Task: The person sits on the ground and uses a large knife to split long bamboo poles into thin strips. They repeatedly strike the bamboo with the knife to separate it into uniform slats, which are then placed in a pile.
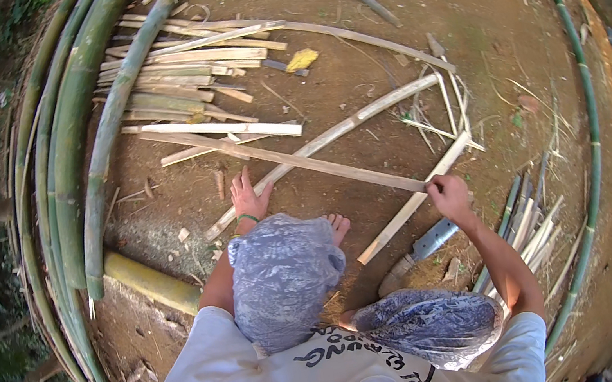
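Observation:
My right hand (449, 197) is closed on the near right end of a long, flat bamboo strip (302, 161), which slants up to the far left. My left hand (250, 199) is open, its fingers apart, over a second pale strip (358, 117) that crosses beneath the first. It looks to be resting on that strip, though I cannot tell how firmly. A shorter split piece (398, 223) lies on the ground just below my right hand. Near my feet is a broad-bladed knife (433, 238) with a wooden handle.
Split bamboo pieces (186, 74) are heaped at the far left. Long green bamboo poles (82, 145) curve along the left side, and a thinner pole (585, 86) runs down the right. More strips (538, 235) lie beside my right arm. A yellowish pole (149, 281) sits at left.

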Demonstrator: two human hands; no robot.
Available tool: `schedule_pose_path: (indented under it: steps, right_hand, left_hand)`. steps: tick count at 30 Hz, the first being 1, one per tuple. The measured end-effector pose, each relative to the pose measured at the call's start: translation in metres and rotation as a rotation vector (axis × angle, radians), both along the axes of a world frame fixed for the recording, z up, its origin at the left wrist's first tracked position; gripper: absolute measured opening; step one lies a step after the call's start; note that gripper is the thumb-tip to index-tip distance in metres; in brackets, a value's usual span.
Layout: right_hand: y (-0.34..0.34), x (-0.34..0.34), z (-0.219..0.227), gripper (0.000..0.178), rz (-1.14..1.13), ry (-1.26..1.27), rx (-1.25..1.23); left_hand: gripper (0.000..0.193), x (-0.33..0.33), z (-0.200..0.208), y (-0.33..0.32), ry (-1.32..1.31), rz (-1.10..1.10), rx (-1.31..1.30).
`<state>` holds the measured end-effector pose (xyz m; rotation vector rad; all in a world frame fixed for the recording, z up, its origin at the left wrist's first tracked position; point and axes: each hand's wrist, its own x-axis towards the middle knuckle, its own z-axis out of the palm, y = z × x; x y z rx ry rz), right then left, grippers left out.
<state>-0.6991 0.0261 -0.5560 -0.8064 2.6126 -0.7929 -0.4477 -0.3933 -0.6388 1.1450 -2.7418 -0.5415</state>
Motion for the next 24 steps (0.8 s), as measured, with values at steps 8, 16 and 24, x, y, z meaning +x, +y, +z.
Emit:
schedule_pose_path:
  steps: [8,16,24]
  right_hand:
    - [0.036,0.035,0.033,0.038,-0.411,-0.219,-0.257]
    - [-0.019,0.051,0.003,0.037,-0.835,-0.162,-0.412]
    - [-0.057,0.066,-0.04,0.026,-1.139,-0.297,-0.74]
  left_hand:
    - [0.047,0.01,-0.021,-0.006,-0.209,-0.278,-0.113]
    - [0.032,0.007,0.051,0.019,-0.029,-0.246,0.128]
    - [0.034,-0.013,0.107,0.056,-0.002,-0.114,0.229]
